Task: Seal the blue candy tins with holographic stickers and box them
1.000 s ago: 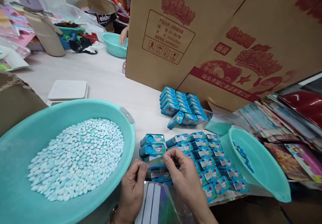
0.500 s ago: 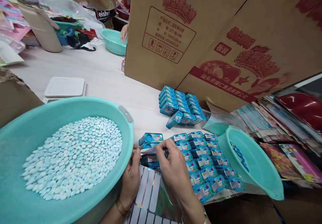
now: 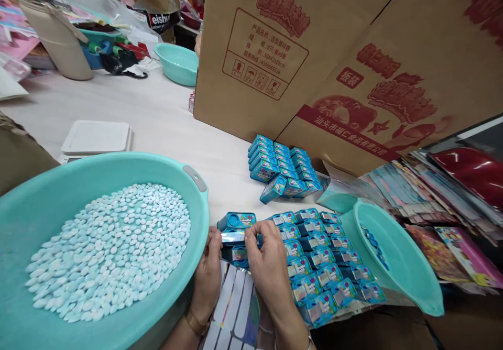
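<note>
A shiny, silvery sticker strip (image 3: pixel 233 237) is stretched between my two hands, above a short row of blue candy boxes (image 3: pixel 236 219). My left hand (image 3: pixel 207 274) pinches its left end, close to the basin rim. The other end sits between the thumb and fingers of my right hand (image 3: pixel 267 261). Beneath the hands lies a sheet of holographic stickers (image 3: pixel 236 300) with pale strips on it; my wrists partly cover it. Right of my right hand, several rows of blue candy boxes (image 3: pixel 318 258) stand together, many with a shiny strip on top.
On the left a big turquoise basin (image 3: pixel 199 203) holds many pale blue and white candies (image 3: pixel 118 245). More blue boxes (image 3: pixel 281 169) are stacked against large cartons (image 3: pixel 283 67). A smaller turquoise basin (image 3: pixel 416 266) stands at right. A white scale (image 3: pixel 97 136) is behind the big basin.
The strip has turned so its shiny face shows more, and both hands have moved slightly down. The sticker sheet has shifted a little. The other person's hand at the far basin is now mostly hidden.
</note>
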The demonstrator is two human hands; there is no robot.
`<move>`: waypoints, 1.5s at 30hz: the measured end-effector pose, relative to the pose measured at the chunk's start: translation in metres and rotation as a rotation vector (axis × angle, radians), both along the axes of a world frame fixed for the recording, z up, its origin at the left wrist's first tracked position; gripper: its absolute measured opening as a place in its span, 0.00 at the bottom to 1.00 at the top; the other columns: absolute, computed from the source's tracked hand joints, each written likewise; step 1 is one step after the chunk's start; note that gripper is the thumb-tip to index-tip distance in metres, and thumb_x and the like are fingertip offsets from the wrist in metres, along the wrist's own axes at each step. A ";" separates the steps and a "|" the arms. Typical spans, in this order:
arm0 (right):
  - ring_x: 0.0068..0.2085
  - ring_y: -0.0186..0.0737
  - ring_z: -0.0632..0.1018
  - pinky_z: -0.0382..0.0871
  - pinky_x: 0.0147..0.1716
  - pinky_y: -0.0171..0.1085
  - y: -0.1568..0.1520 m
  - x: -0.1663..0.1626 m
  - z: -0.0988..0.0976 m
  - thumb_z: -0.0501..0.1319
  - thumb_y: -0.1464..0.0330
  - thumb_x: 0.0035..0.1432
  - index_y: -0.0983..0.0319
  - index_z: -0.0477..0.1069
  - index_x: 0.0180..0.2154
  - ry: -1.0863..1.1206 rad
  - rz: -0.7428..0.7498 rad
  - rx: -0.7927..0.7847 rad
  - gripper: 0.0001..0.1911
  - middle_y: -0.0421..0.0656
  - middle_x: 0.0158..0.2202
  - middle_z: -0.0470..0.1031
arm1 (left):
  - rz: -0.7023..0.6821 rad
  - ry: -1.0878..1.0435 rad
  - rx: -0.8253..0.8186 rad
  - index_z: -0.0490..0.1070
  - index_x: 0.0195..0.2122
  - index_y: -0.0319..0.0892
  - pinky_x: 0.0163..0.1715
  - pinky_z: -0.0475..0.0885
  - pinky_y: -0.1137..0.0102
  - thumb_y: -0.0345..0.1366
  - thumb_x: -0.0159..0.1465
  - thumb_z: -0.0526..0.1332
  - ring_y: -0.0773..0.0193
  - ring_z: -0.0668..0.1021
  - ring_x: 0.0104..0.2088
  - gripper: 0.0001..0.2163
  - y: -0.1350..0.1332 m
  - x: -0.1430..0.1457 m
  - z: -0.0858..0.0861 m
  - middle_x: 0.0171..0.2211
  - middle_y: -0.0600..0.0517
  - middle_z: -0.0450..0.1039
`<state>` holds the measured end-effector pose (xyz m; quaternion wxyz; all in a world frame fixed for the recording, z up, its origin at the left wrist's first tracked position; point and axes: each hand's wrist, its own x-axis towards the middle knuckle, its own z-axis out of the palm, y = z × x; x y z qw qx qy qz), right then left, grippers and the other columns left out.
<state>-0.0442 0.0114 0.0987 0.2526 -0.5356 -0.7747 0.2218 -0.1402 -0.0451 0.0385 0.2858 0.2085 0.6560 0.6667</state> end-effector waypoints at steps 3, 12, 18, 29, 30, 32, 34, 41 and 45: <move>0.39 0.43 0.69 0.61 0.40 0.40 0.001 -0.001 -0.001 0.53 0.68 0.66 0.58 0.64 0.29 -0.012 0.003 0.014 0.11 0.41 0.33 0.67 | -0.011 0.034 -0.010 0.74 0.31 0.44 0.41 0.73 0.67 0.47 0.65 0.57 0.57 0.77 0.39 0.14 0.001 -0.003 0.000 0.31 0.52 0.76; 0.39 0.43 0.68 0.60 0.40 0.41 0.001 -0.002 -0.003 0.53 0.70 0.67 0.58 0.63 0.30 -0.045 0.020 0.027 0.11 0.42 0.34 0.67 | -0.009 0.025 -0.036 0.75 0.32 0.44 0.38 0.72 0.67 0.49 0.65 0.57 0.56 0.76 0.38 0.14 0.002 -0.003 -0.005 0.29 0.52 0.75; 0.38 0.44 0.67 0.61 0.40 0.41 -0.001 -0.003 -0.008 0.53 0.71 0.66 0.58 0.62 0.29 -0.109 0.040 0.101 0.11 0.42 0.34 0.66 | -0.031 0.025 -0.024 0.73 0.29 0.44 0.37 0.71 0.68 0.46 0.65 0.57 0.58 0.75 0.36 0.13 0.004 -0.004 -0.009 0.29 0.53 0.74; 0.42 0.47 0.68 0.65 0.43 0.45 -0.001 -0.004 -0.014 0.55 0.73 0.62 0.59 0.63 0.36 -0.050 0.042 0.141 0.04 0.44 0.38 0.67 | -0.113 -0.041 0.036 0.71 0.32 0.42 0.42 0.70 0.67 0.46 0.65 0.59 0.60 0.75 0.36 0.12 0.002 -0.003 -0.029 0.31 0.54 0.73; 0.44 0.47 0.68 0.66 0.44 0.46 0.000 -0.004 -0.016 0.55 0.74 0.61 0.59 0.64 0.38 -0.020 0.035 0.150 0.05 0.45 0.40 0.67 | -0.096 -0.063 0.050 0.71 0.33 0.42 0.42 0.71 0.67 0.47 0.64 0.60 0.60 0.76 0.36 0.12 0.002 -0.003 -0.030 0.32 0.53 0.74; 0.46 0.48 0.69 0.66 0.47 0.47 0.002 -0.004 -0.017 0.53 0.77 0.59 0.60 0.65 0.42 0.023 0.029 0.170 0.11 0.46 0.43 0.68 | -0.042 -0.080 0.068 0.71 0.35 0.42 0.40 0.72 0.66 0.49 0.62 0.62 0.58 0.77 0.36 0.14 0.002 -0.003 -0.030 0.32 0.52 0.75; 0.47 0.47 0.70 0.66 0.49 0.47 0.002 -0.001 -0.014 0.50 0.80 0.59 0.60 0.66 0.43 0.064 0.028 0.169 0.15 0.47 0.44 0.69 | 0.004 -0.076 0.080 0.71 0.36 0.41 0.37 0.73 0.66 0.50 0.59 0.64 0.58 0.78 0.35 0.15 0.001 -0.002 -0.027 0.31 0.51 0.75; 0.51 0.44 0.73 0.67 0.51 0.42 -0.052 0.057 0.029 0.54 0.68 0.67 0.58 0.68 0.50 0.213 0.178 -0.035 0.11 0.46 0.48 0.73 | -0.063 -0.142 0.107 0.70 0.38 0.42 0.20 0.64 0.75 0.49 0.61 0.63 0.69 0.68 0.19 0.15 -0.046 0.016 -0.001 0.19 0.60 0.64; 0.51 0.45 0.74 0.68 0.50 0.42 -0.103 0.104 0.034 0.62 0.66 0.62 0.54 0.70 0.53 0.088 0.347 -0.236 0.17 0.44 0.48 0.75 | -0.166 -0.213 0.112 0.68 0.41 0.42 0.16 0.54 0.77 0.50 0.62 0.63 0.74 0.58 0.15 0.17 -0.072 0.026 0.018 0.18 0.64 0.57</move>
